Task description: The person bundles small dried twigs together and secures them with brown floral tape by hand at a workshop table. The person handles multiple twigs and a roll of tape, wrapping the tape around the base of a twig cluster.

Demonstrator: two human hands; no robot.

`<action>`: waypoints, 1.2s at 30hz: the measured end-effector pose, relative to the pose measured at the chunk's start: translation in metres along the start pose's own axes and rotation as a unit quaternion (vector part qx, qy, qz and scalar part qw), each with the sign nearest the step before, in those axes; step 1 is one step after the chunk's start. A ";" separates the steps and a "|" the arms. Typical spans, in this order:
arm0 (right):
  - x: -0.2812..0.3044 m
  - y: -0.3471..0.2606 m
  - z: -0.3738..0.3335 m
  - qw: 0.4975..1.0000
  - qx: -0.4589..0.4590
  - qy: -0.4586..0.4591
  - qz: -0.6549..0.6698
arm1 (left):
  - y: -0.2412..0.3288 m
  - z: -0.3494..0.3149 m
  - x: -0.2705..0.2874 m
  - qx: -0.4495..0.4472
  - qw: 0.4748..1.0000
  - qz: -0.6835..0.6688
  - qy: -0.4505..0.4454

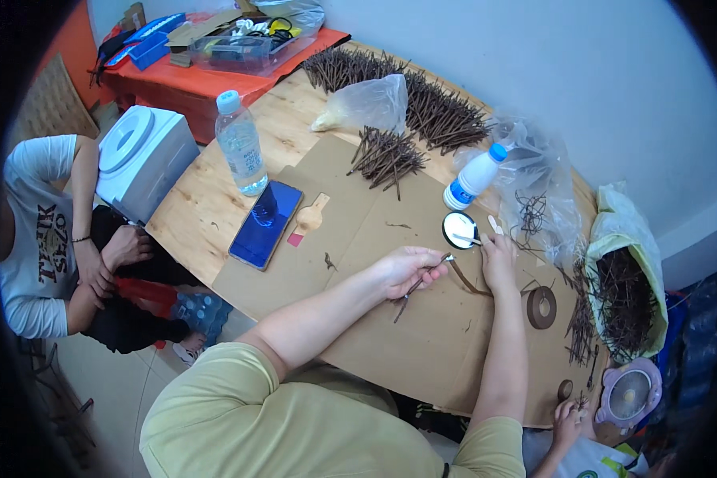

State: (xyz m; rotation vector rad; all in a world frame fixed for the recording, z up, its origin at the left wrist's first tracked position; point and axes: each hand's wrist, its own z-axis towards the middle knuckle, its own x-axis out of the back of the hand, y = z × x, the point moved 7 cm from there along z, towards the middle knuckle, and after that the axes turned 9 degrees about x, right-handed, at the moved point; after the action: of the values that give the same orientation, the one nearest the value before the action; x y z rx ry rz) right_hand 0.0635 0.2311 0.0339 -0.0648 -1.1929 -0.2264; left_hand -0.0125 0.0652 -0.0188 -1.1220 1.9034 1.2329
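Observation:
My left hand (410,272) is closed around a thin brown twig (406,301), pinched near a small white tip. From beside that tip a narrow brown tape strip (464,280) runs towards my right wrist. A brown tape roll (542,307) lies to the right of that wrist. My right hand (498,259) is closed on a thin stick (470,240), whose far end reaches into a round dark-rimmed dish of white paste (459,229). Behind the dish a white bottle with a blue cap (475,177) leans slightly. Cardboard (390,350) lies under my hands.
Bundled brown twigs (386,157) and longer rows (442,111) lie at the back. A phone (266,223) and a water bottle (241,147) stand left. At right are a twig-filled sack (625,295) and a small fan (629,394). A person (48,231) sits left; another person's hand (566,426) is at lower right.

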 end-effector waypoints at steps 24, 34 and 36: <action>0.017 -0.034 -0.007 0.978 -0.038 0.022 0.203 | -0.044 -0.013 -0.038 0.042 0.989 0.120 -0.079; 0.007 -0.030 -0.002 0.983 -0.015 0.043 0.181 | -0.052 -0.007 -0.035 0.060 0.985 0.135 -0.086; 0.009 -0.022 -0.005 0.979 -0.028 0.069 0.190 | -0.054 -0.007 -0.033 0.065 0.986 0.134 -0.082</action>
State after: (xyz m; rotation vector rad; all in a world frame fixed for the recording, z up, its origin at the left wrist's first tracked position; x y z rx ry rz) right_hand 0.0667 0.2078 0.0387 -0.3187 -1.0143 0.0710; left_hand 0.0501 0.0582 -0.0104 -0.6919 2.0199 1.2782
